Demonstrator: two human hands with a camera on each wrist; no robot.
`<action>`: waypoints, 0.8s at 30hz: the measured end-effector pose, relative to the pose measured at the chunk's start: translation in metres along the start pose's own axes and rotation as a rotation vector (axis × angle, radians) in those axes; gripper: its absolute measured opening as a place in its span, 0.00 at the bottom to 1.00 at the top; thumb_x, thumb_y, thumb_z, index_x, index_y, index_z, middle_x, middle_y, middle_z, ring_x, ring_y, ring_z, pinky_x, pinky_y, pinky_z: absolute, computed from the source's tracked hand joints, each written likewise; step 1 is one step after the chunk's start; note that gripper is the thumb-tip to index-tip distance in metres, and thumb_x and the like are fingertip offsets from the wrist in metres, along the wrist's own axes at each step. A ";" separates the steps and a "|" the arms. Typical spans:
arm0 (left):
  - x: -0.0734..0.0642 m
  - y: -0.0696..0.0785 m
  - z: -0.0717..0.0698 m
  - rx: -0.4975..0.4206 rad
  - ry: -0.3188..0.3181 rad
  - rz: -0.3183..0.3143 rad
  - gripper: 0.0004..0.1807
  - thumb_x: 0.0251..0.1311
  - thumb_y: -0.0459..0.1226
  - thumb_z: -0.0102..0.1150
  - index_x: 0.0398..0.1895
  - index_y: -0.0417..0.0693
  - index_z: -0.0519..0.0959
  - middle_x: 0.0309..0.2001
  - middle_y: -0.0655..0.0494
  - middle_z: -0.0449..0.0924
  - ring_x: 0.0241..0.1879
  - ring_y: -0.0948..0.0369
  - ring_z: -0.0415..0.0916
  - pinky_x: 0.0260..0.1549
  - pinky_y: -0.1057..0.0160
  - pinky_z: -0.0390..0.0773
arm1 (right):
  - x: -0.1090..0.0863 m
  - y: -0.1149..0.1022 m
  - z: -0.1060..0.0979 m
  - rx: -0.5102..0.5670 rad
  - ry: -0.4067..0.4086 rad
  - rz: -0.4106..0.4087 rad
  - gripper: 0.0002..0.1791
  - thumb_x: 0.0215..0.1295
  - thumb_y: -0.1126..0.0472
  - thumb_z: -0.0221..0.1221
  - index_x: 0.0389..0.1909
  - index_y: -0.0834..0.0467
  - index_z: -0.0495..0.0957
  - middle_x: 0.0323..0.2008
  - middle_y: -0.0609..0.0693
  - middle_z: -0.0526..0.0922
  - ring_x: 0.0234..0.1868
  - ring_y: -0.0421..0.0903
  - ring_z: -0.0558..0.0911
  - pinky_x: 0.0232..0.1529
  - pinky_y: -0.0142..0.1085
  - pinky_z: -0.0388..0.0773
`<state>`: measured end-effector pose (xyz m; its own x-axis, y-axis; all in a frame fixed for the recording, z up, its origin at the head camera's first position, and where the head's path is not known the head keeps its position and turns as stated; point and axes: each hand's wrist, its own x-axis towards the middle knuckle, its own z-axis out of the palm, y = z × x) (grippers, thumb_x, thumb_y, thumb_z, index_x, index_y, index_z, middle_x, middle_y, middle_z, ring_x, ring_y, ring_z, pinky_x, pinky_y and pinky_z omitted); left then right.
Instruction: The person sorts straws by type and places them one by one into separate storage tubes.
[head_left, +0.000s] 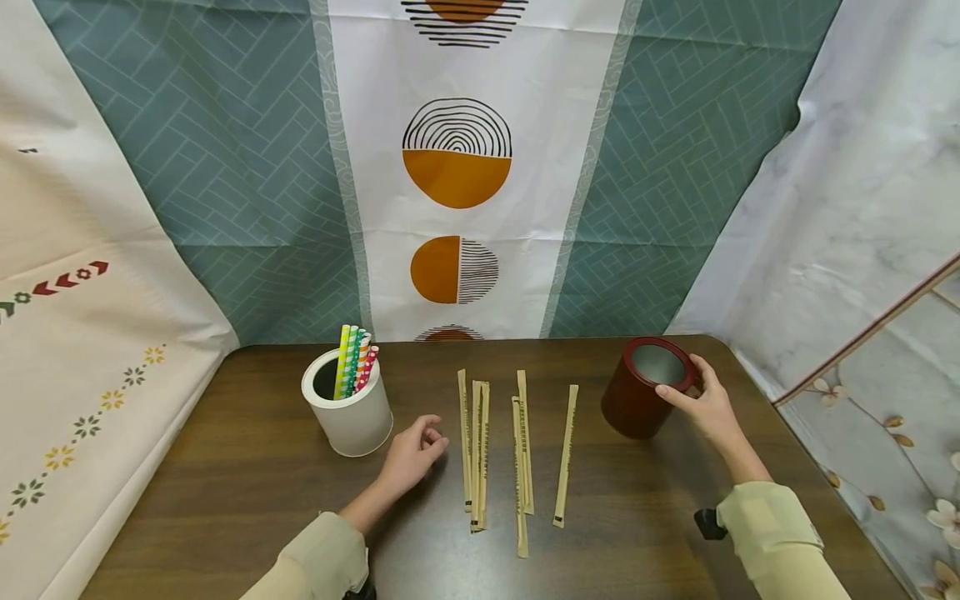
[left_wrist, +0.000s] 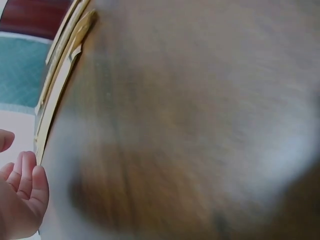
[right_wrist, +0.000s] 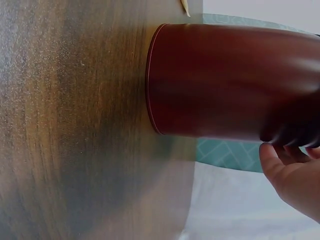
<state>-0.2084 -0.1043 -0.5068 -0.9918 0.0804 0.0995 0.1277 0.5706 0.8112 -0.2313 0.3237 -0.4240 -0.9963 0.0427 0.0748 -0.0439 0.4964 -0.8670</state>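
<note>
The brown table (head_left: pixel 225 467) spreads beneath both sets of fingers. The white container (head_left: pixel 358 429) stands to the left of the left fingers and a little beyond them; the dark red container (head_left: pixel 633 408) stands within reach of the right fingers, against them at its right side near the rim. The right hand (head_left: pixel 711 414) has its thumb and fingers parted, curved around that rim; the left hand (head_left: pixel 412 457) holds nothing, its fingers loosely bent and close together. The patterned straws (head_left: pixel 354 362), beyond the left fingertips, already stand in the white container, so that part looks done. The wrapped sticks (head_left: pixel 519 458) lie loose between the two hands, nearest just right of the left fingertips; none shows inside the dark red container, so they seem left to deal with.
</note>
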 end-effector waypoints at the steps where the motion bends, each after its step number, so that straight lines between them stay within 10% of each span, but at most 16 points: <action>1: 0.003 0.000 0.001 -0.018 0.001 -0.011 0.18 0.52 0.35 0.57 0.47 0.39 0.72 0.28 0.55 0.77 0.21 0.67 0.68 0.19 0.70 0.68 | 0.000 0.000 0.000 0.002 0.001 0.000 0.45 0.59 0.55 0.55 0.67 0.63 0.36 0.63 0.67 0.52 0.52 0.49 0.66 0.36 0.14 0.66; 8: 0.025 0.001 0.010 -0.062 0.038 -0.034 0.20 0.53 0.37 0.57 0.49 0.38 0.71 0.30 0.52 0.79 0.21 0.66 0.72 0.20 0.68 0.70 | 0.000 0.001 0.002 0.027 0.014 -0.007 0.44 0.59 0.56 0.55 0.67 0.64 0.38 0.61 0.66 0.54 0.47 0.36 0.67 0.36 0.14 0.66; 24: 0.061 0.007 0.029 0.053 0.091 -0.052 0.29 0.52 0.40 0.60 0.56 0.40 0.65 0.31 0.52 0.78 0.26 0.61 0.73 0.27 0.63 0.71 | 0.002 0.002 0.004 0.054 0.018 0.011 0.45 0.58 0.56 0.56 0.67 0.63 0.37 0.62 0.66 0.53 0.54 0.52 0.65 0.37 0.14 0.67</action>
<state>-0.2678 -0.0717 -0.5115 -0.9934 -0.0235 0.1121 0.0741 0.6148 0.7852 -0.2335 0.3216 -0.4275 -0.9952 0.0638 0.0736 -0.0373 0.4480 -0.8933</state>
